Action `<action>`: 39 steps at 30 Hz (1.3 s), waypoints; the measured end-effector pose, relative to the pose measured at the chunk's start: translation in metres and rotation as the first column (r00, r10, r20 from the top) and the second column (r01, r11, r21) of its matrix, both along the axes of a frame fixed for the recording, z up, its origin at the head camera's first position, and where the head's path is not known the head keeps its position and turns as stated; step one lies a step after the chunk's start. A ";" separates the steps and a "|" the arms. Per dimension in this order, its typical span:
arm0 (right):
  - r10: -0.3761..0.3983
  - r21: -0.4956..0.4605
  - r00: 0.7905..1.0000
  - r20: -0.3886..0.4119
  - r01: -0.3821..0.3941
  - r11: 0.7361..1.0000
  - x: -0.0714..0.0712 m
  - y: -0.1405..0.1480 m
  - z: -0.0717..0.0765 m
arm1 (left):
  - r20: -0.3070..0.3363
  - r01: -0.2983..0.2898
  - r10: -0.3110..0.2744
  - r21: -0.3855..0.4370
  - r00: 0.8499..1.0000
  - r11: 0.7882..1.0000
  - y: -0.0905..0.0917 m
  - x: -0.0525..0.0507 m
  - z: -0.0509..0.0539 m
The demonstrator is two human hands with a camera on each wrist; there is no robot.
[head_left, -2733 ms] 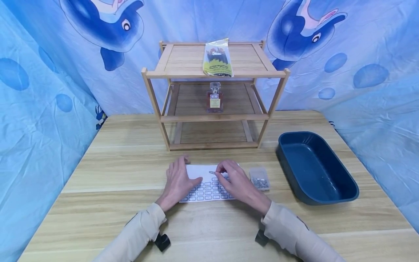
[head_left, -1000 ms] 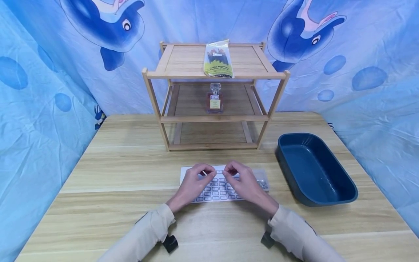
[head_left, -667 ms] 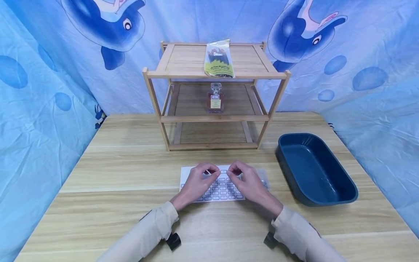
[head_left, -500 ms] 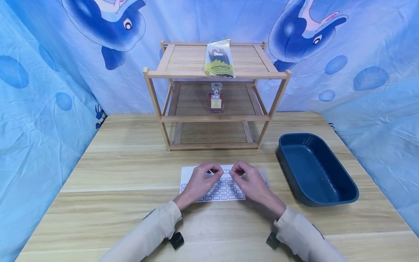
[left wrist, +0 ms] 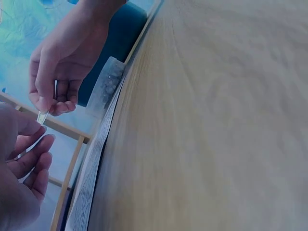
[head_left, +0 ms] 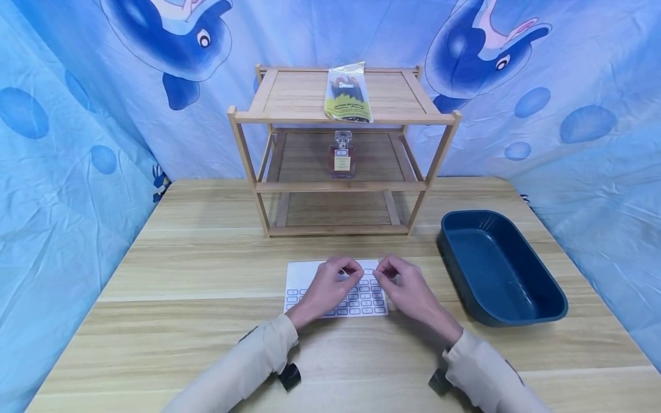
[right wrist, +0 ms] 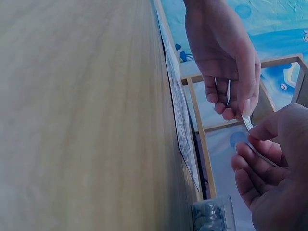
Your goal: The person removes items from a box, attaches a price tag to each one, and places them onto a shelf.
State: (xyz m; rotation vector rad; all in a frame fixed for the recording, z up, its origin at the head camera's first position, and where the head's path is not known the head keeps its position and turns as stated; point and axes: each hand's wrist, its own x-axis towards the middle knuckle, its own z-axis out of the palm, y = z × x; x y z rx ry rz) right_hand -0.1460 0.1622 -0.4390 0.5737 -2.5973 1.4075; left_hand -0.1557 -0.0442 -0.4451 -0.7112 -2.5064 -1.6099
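Note:
In the head view a small white label (head_left: pixel 369 271) with a dark printed border is held up between both hands. My left hand (head_left: pixel 329 288) pinches its left end with thumb and forefinger, and my right hand (head_left: pixel 411 291) pinches its right end. The left wrist view shows the label (left wrist: pixel 42 117) edge-on between the fingertips. Below the hands lies a white sheet (head_left: pixel 304 275) printed with rows of similar bordered boxes, partly covered by the left hand. A clear plastic box (left wrist: pixel 107 86) of small pieces stands near the sheet, mostly behind the right hand in the head view.
A three-level wooden rack (head_left: pixel 346 186) stands behind the sheet. Its top bears a brush packet (head_left: pixel 348 94), its middle shelf a perfume bottle (head_left: pixel 342 158); both carry small labels. A dark blue basin (head_left: pixel 503 269) sits at the right. Blue dolphin-print curtains (head_left: pixel 67 172) surround the table.
Earlier my right hand alone held the small piece while the left hand rested on the sheet. Now both hands pinch the label, and they have shifted rightward together.

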 end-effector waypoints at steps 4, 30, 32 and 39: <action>-0.011 0.007 1.000 -0.002 0.011 1.000 0.001 0.006 0.000 | 0.005 0.014 -0.014 -0.005 1.000 1.000 0.006 -0.001 -0.001; -0.120 0.012 0.992 -0.043 0.120 0.993 0.008 0.037 -0.005 | 0.034 0.051 -0.050 -0.035 0.998 0.998 0.046 -0.007 -0.002; -0.135 0.023 0.990 -0.038 0.136 0.990 0.008 0.038 -0.005 | 0.041 0.049 -0.047 -0.045 0.998 0.998 0.048 -0.007 -0.002; -0.184 0.072 0.982 -0.050 0.187 0.980 0.011 0.043 -0.004 | 0.050 0.069 -0.066 -0.054 0.997 0.996 0.055 -0.008 -0.003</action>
